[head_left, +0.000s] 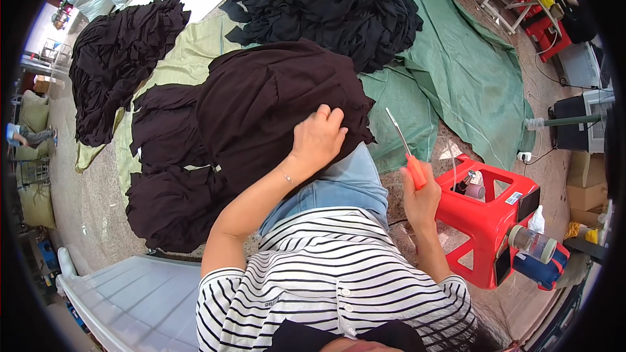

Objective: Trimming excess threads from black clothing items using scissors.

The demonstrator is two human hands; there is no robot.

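While your left hand point(318, 138) presses flat on the dark garment point(274, 101) beneath it, your right hand point(420, 199) grips orange-handled snips point(405, 151), blades up; a careless reach could snag the fabric.

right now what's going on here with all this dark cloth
A person in a striped top sits with a dark garment draped over their lap. The left hand presses down on it, while the right hand holds orange-handled snips raised beside a red plastic stool. More dark pieces lie heaped on green sheeting.
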